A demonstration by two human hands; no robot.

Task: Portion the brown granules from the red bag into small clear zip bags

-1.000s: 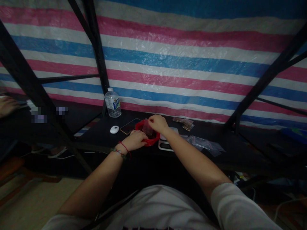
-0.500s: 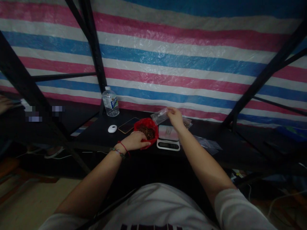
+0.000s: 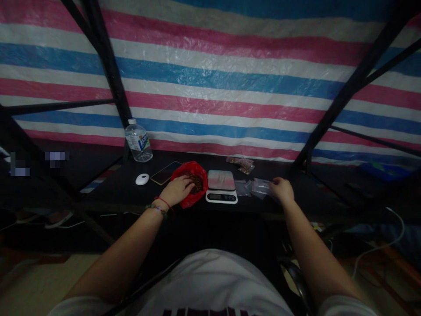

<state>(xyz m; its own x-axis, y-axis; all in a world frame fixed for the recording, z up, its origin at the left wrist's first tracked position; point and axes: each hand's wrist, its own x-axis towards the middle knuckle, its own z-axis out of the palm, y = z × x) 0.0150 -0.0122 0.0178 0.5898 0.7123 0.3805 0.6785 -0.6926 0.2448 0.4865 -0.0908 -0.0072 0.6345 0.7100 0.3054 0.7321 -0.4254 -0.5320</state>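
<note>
My left hand (image 3: 178, 189), with a red cord and a beaded bracelet at the wrist, reaches into a red plastic bag (image 3: 189, 202). Its fingers are stretched apart over the small brown pieces (image 3: 198, 183) inside; their tips are partly hidden. On the right, my right hand (image 3: 283, 190) pinches the edge of a clear plastic bag (image 3: 261, 187) low over the table. Between the two hands stands a white digital scale (image 3: 221, 197) with a bare metal plate. More flat clear bags (image 3: 242, 188) lie just right of the scale.
Small filled bags (image 3: 242, 165) lie behind the scale. To the left are a phone (image 3: 166, 173), a white oval object (image 3: 142, 179) and a clear plastic bottle (image 3: 139, 142). Black metal posts (image 3: 107, 66) and a striped sheet (image 3: 213, 87) border the black table (image 3: 112, 188).
My right hand has moved right and down, from above the scale to the bags on its right, holding a clear bag. My left hand has shifted deeper over the red bag. The view has turned slightly right.
</note>
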